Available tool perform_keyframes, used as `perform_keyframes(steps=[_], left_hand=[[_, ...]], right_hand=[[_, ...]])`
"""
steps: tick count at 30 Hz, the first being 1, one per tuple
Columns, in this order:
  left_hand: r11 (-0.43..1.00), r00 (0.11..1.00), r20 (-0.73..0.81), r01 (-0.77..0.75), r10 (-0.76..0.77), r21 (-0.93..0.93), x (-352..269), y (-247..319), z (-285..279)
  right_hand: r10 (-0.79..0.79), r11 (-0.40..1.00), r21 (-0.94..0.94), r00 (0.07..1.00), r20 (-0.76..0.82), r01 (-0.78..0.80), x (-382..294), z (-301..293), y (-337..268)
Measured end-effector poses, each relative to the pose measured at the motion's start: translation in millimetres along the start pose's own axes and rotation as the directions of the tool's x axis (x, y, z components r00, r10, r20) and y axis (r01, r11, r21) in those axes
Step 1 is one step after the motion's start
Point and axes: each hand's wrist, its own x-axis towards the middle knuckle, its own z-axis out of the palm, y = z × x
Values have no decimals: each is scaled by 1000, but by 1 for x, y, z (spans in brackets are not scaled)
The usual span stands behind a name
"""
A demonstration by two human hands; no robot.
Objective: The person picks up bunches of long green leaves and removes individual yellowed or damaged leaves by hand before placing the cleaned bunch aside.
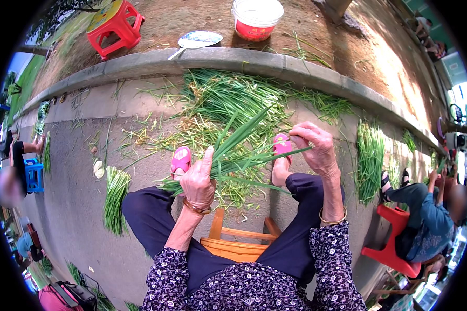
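My left hand (199, 179) is closed around a small bunch of long green leaf blades (241, 134), likely garlic chives, whose tips fan out up and to the right. My right hand (314, 149) is raised at the right of the bunch, thumb and fingertips close together near one blade's tip; whether they pinch a strand cannot be told. Past my feet a large heap of the same greens (225, 95) lies against the kerb. Yellowish trimmings (202, 132) are scattered between my pink slippers. A tidy bundle (116, 200) lies on the pavement to my left.
I sit on a wooden seat (233, 248). Beyond the stone kerb (140, 64) are a red plastic stool (114, 29), a hand fan (199, 39) and a white bucket (257, 19). More greens (369, 161) lie at right, near a person on a red chair (393, 241). Other people sit at left.
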Motion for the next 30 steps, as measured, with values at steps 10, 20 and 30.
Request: perform_keyframes(steps=[10,20,30], left_hand=[[1000,1000,-16,-11,11,-7,3,3,0],[998,1000,29,0,2,-60,-3,5,8],[929,985,98,167,-142,-331,-8,2,25]], right_hand=[[-135,932,-335,990,25,136,0,3,0],[492,827,466,806,-328,-315,2,-9,11],[270,960,128,942,-199,-248,2,11,17]])
